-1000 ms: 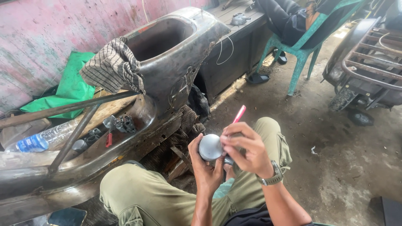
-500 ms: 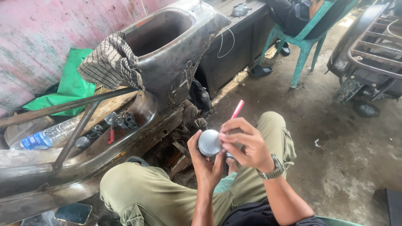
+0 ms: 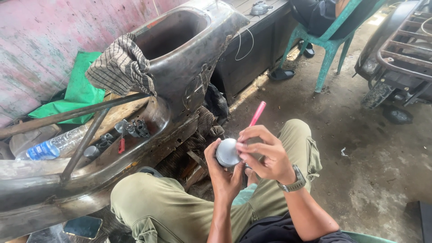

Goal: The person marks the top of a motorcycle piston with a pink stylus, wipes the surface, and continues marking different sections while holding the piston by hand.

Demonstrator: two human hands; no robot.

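My left hand (image 3: 221, 173) grips a round silver metal part (image 3: 227, 153), shaped like a short cylinder with a flat shiny top, held above my lap. My right hand (image 3: 265, 153) is closed around a thin pink-handled tool (image 3: 257, 113) whose handle sticks up and away, while its fingertips rest on the edge of the metal part. A watch sits on my right wrist. I sit low with my knees in olive trousers on either side of my hands.
A stripped, rusty scooter frame (image 3: 180, 67) lies at the left with a checked cloth (image 3: 120, 66) draped on it. Small sockets (image 3: 135, 129) and a water bottle (image 3: 54, 145) rest beside it. A person sits on a green plastic chair (image 3: 330, 42); another scooter (image 3: 400, 54) stands at the right.
My hands stay together on the metal part, with the pink tool's handle tilted slightly differently. The view has shifted a little.
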